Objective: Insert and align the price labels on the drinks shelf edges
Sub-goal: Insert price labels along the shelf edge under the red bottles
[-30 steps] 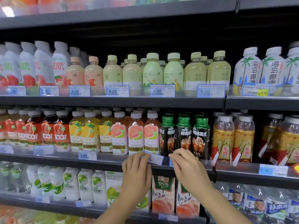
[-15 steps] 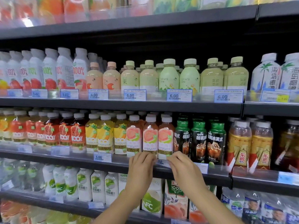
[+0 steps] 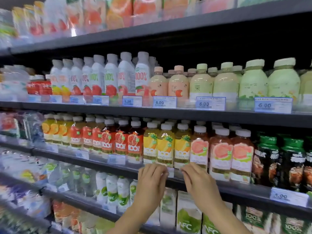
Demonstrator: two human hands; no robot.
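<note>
A small white price label (image 3: 170, 172) sits in the dark edge strip of the middle shelf (image 3: 236, 191), below the yellow pineapple juice bottles (image 3: 165, 149). My left hand (image 3: 152, 179) pinches the label's left end with curled fingers. My right hand (image 3: 197, 180) pinches its right end, fingertips drawn together just under the pink grapefruit bottles (image 3: 221, 157). Most of the label is hidden behind my fingers.
Other labels stand along the edges: a 5.00 label (image 3: 288, 196) at right, a blurred one (image 3: 116, 159) at left, and 6.00 labels (image 3: 210, 103) on the shelf above. Green-capped dark bottles (image 3: 266, 157) stand at right, NFC cartons (image 3: 189, 215) below my hands.
Both hands and my view have shifted left along the middle shelf edge, from the label under the grapefruit and dark bottles to the one under the pineapple bottles.
</note>
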